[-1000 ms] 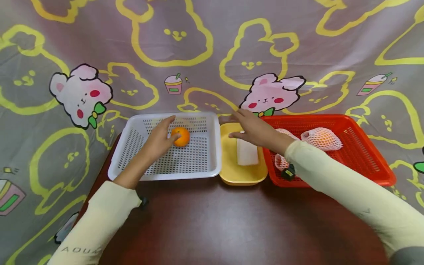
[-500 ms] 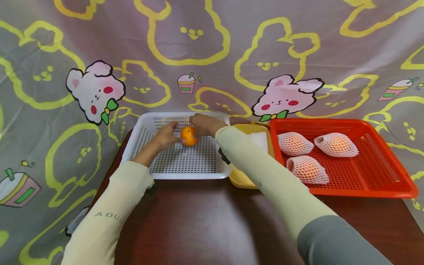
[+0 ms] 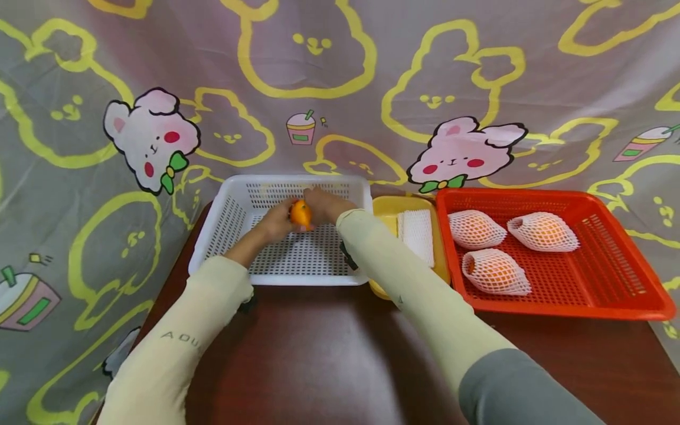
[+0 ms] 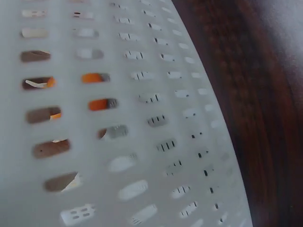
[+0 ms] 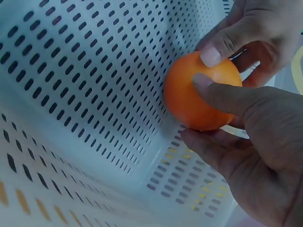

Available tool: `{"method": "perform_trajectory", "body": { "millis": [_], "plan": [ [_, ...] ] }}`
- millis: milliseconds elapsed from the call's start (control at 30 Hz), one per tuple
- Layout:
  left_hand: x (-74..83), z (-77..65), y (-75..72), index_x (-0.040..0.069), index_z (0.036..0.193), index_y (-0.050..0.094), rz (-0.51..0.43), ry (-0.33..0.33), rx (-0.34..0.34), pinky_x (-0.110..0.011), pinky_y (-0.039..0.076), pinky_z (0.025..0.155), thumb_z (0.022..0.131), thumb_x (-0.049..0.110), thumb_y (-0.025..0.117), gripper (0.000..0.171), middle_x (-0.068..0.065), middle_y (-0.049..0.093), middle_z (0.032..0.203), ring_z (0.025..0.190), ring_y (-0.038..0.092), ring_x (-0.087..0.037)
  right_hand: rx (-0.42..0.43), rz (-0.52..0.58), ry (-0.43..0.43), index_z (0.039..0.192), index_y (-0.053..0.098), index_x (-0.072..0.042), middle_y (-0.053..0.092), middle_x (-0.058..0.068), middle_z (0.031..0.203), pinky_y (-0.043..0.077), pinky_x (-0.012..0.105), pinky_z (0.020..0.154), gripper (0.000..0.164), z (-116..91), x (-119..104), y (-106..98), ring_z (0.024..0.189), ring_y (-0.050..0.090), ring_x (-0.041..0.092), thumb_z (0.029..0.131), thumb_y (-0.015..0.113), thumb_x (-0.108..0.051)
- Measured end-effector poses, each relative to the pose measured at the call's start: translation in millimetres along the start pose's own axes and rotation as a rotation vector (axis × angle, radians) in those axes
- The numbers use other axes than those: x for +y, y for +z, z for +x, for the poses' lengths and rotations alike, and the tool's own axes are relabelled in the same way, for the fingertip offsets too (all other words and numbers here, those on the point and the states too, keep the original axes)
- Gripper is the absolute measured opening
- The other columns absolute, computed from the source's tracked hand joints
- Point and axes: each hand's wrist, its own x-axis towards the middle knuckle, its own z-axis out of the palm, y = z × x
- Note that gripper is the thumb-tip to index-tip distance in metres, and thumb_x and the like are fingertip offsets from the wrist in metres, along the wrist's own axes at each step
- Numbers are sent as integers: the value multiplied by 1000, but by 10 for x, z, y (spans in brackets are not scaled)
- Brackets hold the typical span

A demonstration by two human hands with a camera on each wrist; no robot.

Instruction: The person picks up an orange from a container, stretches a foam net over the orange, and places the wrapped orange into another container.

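Both hands hold one orange inside the white perforated basket. In the right wrist view, the right hand grips the orange with its thumb on top and a finger beneath. The left hand has its thumb pressed on the fruit's upper side, its fingers curled behind it. From the head view, the left hand is at the orange's left and the right hand at its right. Through the basket's slots, the left wrist view shows only bits of orange and hand.
A yellow tray with a stack of white foam nets stands right of the white basket. Beyond it, a red basket contains three fruits in foam nets. A patterned curtain hangs behind the dark table.
The right hand has moved left from over the yellow tray to the orange in the white basket. Both hands have closed around the orange, which has turned slightly. The head view has shifted.
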Motion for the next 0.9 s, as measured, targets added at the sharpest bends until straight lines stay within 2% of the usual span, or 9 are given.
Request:
{"method": "perform_trajectory", "body": {
  "millis": [100, 233, 467, 667, 833, 900],
  "plan": [
    [66, -13, -10, 2, 149, 25, -13, 7, 15, -45, 35, 112, 89, 10, 67, 74, -20, 44, 143, 129, 46, -33, 22, 25, -14, 134, 43, -6, 51, 12, 128, 42, 36, 102, 62, -37, 39, -39, 113, 49, 22, 83, 74, -19],
    [166, -67, -32, 3, 148, 28, -50, 31, 59, -44, 37, 110, 88, 12, 69, 73, -21, 45, 142, 128, 47, -33, 87, 88, -85, 135, 44, -5, 50, 15, 129, 43, 37, 103, 62, -136, 111, -110, 114, 50, 24, 83, 74, -20],
    [408, -241, -27, 0, 143, 33, -163, 163, 162, -45, 42, 107, 85, 16, 73, 73, -19, 41, 144, 128, 46, -32, 286, 287, -191, 136, 46, -3, 53, 13, 131, 46, 35, 103, 70, -457, 320, -158, 119, 51, 24, 77, 81, -19],
    [774, -475, 43, 3, 142, 36, -259, 264, 161, -42, 44, 105, 82, 23, 76, 75, -15, 44, 142, 128, 46, -28, 376, 511, -247, 137, 46, -5, 51, 8, 135, 53, 32, 93, 68, -1030, 525, -223, 114, 55, 21, 80, 79, -21],
    [1149, -761, 174, 10, 138, 43, -304, 342, 174, -40, 48, 101, 76, 33, 81, 76, -7, 50, 136, 123, 50, -23, 427, 577, -310, 132, 52, -10, 53, 4, 131, 54, 37, 92, 64, -1649, 643, -356, 112, 56, 21, 76, 81, -25],
    [1293, -895, 245, 12, 136, 45, -287, 368, 192, -39, 49, 100, 73, 38, 82, 77, -4, 51, 133, 120, 51, -21, 425, 608, -319, 130, 55, -13, 54, 2, 129, 54, 38, 93, 63, -1887, 676, -385, 112, 56, 19, 74, 82, -25]
  ]
}}
